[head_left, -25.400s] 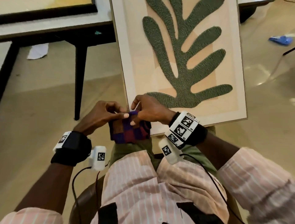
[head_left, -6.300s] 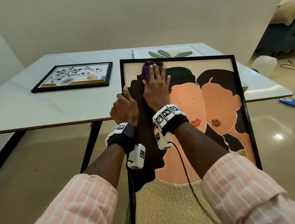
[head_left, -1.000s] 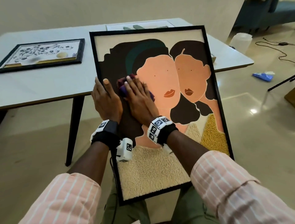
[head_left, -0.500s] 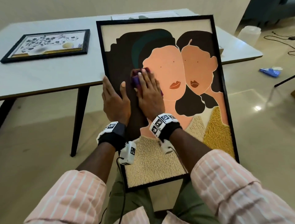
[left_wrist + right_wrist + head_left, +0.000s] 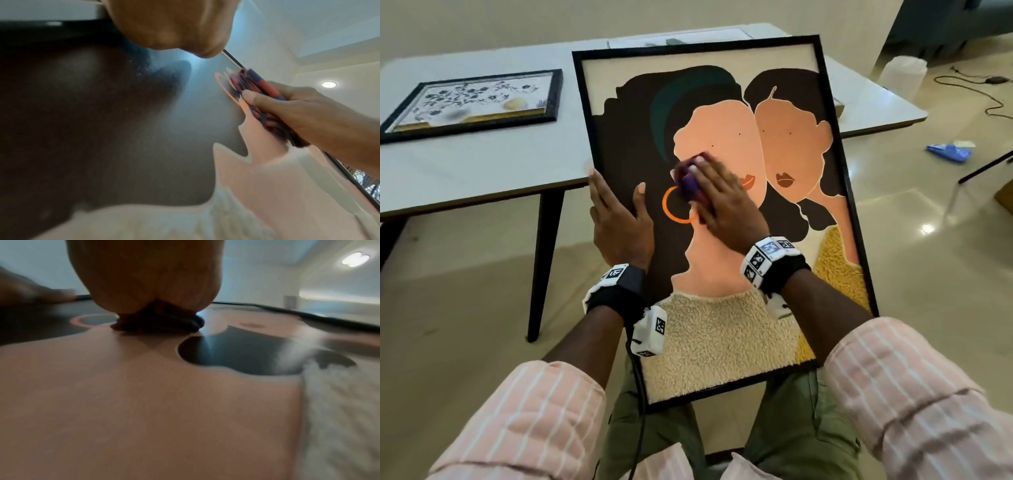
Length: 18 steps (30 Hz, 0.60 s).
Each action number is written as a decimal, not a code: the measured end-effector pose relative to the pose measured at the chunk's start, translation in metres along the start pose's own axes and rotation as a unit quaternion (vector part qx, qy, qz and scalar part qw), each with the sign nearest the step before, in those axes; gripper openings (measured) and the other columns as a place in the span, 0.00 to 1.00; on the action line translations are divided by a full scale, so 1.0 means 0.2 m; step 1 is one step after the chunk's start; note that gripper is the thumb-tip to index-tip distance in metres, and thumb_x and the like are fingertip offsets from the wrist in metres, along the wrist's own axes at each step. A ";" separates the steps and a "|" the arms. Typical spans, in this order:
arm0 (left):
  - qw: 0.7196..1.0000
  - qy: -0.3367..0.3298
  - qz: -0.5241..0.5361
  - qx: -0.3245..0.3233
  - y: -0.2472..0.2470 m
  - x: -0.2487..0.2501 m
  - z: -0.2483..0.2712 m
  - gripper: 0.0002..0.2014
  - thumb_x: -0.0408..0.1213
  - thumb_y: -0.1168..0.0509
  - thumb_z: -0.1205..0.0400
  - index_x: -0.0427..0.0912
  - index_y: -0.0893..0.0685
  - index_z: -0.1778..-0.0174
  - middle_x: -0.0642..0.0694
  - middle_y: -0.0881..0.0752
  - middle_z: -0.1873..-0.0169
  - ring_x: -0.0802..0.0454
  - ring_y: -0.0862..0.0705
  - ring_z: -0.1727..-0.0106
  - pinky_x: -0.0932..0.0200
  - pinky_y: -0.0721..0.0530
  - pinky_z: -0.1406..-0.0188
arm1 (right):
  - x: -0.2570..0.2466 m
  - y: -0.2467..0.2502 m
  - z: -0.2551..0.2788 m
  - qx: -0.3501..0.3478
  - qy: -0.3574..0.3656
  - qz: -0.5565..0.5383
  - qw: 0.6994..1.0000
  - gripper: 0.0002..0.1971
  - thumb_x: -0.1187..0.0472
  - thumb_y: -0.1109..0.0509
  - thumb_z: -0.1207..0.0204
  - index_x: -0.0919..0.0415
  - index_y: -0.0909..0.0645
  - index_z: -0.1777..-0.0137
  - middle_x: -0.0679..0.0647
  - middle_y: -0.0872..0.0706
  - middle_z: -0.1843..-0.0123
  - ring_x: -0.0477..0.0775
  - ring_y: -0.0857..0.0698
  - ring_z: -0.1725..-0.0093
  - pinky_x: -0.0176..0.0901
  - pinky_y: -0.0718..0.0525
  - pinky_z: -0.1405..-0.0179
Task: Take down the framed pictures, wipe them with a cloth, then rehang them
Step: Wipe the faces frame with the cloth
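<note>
A large black-framed picture [image 5: 726, 123] of two faces stands on my lap, tilted back against the table. My left hand [image 5: 619, 219] steadies its left edge, fingers straight along the frame and thumb flat on the glass. My right hand [image 5: 722, 198] lies flat on a folded purple and red cloth [image 5: 690, 180] and presses it to the glass beside an orange ring. The left wrist view shows the cloth [image 5: 255, 84] under the right hand [image 5: 308, 113], with the thumb along its side. In the right wrist view the cloth [image 5: 160, 324] sits bunched under the palm [image 5: 148, 272].
A white table [image 5: 482, 164] stands behind the picture, with a smaller black-framed floral picture [image 5: 472, 102] lying on it and another picture [image 5: 688, 36] further back. A white container [image 5: 902, 77], a cable [image 5: 989, 102] and a blue item [image 5: 948, 152] are on the floor at right.
My right hand has slid the cloth rightward across the glass, from the dark hair onto the cheek, uncovering the orange ring. The left hand stays on the frame's left edge.
</note>
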State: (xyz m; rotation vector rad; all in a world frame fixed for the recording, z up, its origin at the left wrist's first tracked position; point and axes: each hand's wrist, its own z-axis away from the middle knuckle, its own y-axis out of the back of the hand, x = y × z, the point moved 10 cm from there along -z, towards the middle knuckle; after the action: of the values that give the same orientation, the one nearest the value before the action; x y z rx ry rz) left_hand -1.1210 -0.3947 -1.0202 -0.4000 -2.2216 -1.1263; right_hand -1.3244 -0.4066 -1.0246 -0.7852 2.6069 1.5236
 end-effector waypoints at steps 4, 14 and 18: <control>1.000 0.001 -0.001 -0.002 0.00 0.00 0.00 0.38 0.63 0.49 0.15 0.43 0.46 0.14 0.44 0.36 0.18 0.42 0.26 0.27 0.43 0.20 0.42 | 0.10 0.03 0.07 0.054 -0.134 -0.006 0.989 0.30 0.54 0.42 0.14 0.59 0.42 0.14 0.56 0.44 0.13 0.64 0.51 0.14 0.61 0.51 0.15; 1.000 -0.001 -0.026 -0.003 0.01 0.01 0.00 0.41 0.66 0.51 0.16 0.41 0.46 0.14 0.45 0.37 0.17 0.42 0.26 0.27 0.44 0.20 0.42 | 0.26 0.11 0.14 0.023 -0.114 0.010 0.993 0.28 0.57 0.43 0.14 0.58 0.41 0.15 0.55 0.42 0.13 0.63 0.50 0.14 0.61 0.51 0.16; 1.000 0.004 -0.030 0.003 0.01 0.01 0.01 0.42 0.69 0.54 0.17 0.41 0.45 0.14 0.45 0.36 0.18 0.42 0.26 0.27 0.44 0.20 0.42 | 0.54 0.29 0.17 0.070 -0.148 0.051 0.985 0.28 0.57 0.39 0.17 0.59 0.36 0.17 0.57 0.38 0.15 0.65 0.44 0.15 0.69 0.42 0.19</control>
State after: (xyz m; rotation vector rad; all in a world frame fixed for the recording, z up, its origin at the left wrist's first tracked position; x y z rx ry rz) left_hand -1.1227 -0.3912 -1.0179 -0.3282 -2.2439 -1.1495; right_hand -1.4519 -0.4005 -1.0242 -0.3846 2.5286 1.3393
